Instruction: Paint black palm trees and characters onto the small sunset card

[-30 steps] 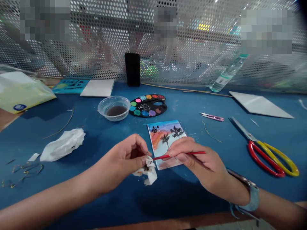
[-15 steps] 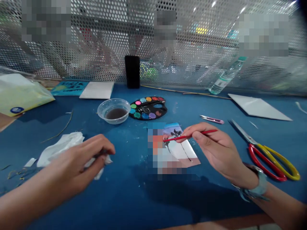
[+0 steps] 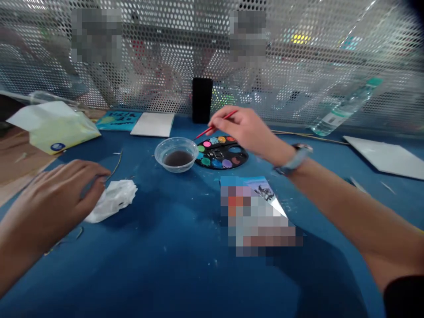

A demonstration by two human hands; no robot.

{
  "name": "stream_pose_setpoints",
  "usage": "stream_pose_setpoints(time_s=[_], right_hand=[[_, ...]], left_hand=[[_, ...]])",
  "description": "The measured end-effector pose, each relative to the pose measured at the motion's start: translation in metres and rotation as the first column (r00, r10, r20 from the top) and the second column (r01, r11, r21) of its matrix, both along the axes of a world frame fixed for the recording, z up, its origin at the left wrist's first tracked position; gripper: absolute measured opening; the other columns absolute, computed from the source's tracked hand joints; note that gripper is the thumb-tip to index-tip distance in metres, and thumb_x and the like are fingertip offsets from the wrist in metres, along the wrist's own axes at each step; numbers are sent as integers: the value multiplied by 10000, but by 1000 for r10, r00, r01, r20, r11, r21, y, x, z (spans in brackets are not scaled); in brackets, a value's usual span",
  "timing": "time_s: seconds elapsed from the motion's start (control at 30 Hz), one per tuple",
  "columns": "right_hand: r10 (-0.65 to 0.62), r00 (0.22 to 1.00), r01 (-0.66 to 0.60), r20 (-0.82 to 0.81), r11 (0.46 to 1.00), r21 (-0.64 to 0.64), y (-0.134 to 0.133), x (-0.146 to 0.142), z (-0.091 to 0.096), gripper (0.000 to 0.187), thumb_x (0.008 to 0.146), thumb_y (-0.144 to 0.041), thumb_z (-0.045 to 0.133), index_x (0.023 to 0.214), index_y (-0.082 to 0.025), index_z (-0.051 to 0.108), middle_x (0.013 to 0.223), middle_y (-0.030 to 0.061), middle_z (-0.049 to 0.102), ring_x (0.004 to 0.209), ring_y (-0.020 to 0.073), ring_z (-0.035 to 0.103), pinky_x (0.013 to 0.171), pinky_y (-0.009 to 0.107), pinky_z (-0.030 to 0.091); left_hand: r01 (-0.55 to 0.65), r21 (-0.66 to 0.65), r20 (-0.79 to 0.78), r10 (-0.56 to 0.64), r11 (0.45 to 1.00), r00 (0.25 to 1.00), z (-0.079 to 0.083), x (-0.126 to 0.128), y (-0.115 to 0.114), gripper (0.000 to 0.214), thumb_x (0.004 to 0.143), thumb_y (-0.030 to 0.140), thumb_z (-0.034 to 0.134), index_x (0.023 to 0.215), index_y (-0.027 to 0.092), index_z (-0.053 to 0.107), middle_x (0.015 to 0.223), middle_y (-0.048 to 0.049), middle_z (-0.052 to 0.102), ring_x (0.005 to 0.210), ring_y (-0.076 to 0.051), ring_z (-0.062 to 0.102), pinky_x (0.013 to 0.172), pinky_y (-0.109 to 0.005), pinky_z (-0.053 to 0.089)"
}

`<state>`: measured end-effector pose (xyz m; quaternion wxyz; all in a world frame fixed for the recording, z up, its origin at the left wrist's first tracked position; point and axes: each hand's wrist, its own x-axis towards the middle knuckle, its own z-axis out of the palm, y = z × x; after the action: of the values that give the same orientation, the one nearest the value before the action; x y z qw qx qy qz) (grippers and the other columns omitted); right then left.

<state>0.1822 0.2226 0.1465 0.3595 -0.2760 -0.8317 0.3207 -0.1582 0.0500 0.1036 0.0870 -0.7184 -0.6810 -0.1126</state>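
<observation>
My right hand (image 3: 243, 128) pinches a thin red paintbrush (image 3: 217, 125), its tip pointing down-left near the rim of the clear plastic bowl (image 3: 177, 166) of dark water. Below that hand lies a black paint palette (image 3: 217, 154) with several bright colour wells. My left hand (image 3: 71, 187) hovers beside a crumpled white tissue (image 3: 115, 198), fingers curved and parted from the thumb, with nothing visible between them. A small painting (image 3: 274, 207) rests on the blue table, partly blurred out, showing a dark tree shape.
A black phone (image 3: 202, 100) stands against the perforated metal screen (image 3: 159, 84). A tissue packet (image 3: 62, 126), a blue painted card (image 3: 118, 120) and a white panel (image 3: 152, 124) lie at the back left. A water bottle (image 3: 346, 108) leans at the back right, near another white panel (image 3: 387, 154).
My right hand has lifted the paintbrush off the painting and carried it up-left to the bowl. My left hand has moved left, leaving the tissue on the table. The view has shifted.
</observation>
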Motion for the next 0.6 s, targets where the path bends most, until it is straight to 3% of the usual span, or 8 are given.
stream_pose_setpoints(time_s=[0.1,0.17,0.23,0.33,0.43,0.5,0.6], right_hand=[[73,968,-80,240,997,20,12,-37,-7,186,972,-269,550,899,-174,692,923,50,761,878,183,670,851,333,470],[141,918,-123,371,990,-73,14,-58,-10,179,940,-224,557,844,-156,692,863,60,766,828,185,665,803,322,449],[163,899,-118,407,984,-133,14,-72,-11,178,922,-194,550,806,-155,680,819,62,766,810,183,667,780,311,438],[137,900,-98,414,989,-113,17,-80,-14,181,910,-188,557,775,-166,674,804,56,769,813,179,663,782,307,430],[143,949,-100,280,982,-160,26,-75,-18,166,909,-193,563,779,-176,665,799,51,772,807,179,673,780,307,459],[50,993,-31,110,986,-166,31,-64,-18,172,920,-163,543,779,-180,641,775,47,758,788,170,673,782,305,483],[-60,996,39,-73,964,-262,34,-38,-16,215,935,-135,526,750,-191,619,717,32,733,758,157,678,781,302,508]], left_hand=[[40,-1,-60,-40,999,997,-4,12,-2,329,1019,393,344,1128,197,584,1170,-50,624,1129,-269,590,1052,-413,394],[68,-15,-79,-69,998,995,-8,17,-5,341,1023,389,331,1133,195,589,1193,-68,639,1129,-265,590,1051,-403,380],[83,-28,-78,-85,996,993,-12,19,-7,343,1028,376,323,1127,193,596,1185,-75,651,1135,-259,584,1055,-403,366],[73,-45,-55,-76,996,996,-16,15,-6,348,1039,372,310,1122,196,598,1170,-74,653,1130,-258,570,1049,-424,355],[55,-66,-24,-57,996,998,-18,7,-3,370,1041,427,325,1148,215,609,1215,-70,648,1164,-280,556,1071,-459,323],[65,-86,9,-64,994,998,-21,2,0,381,1025,485,368,1158,236,624,1218,-59,659,1175,-287,557,1106,-480,278],[109,-126,82,-99,986,992,-27,0,0,394,984,542,434,1097,240,661,1140,-46,691,1135,-269,581,1142,-470,228]])
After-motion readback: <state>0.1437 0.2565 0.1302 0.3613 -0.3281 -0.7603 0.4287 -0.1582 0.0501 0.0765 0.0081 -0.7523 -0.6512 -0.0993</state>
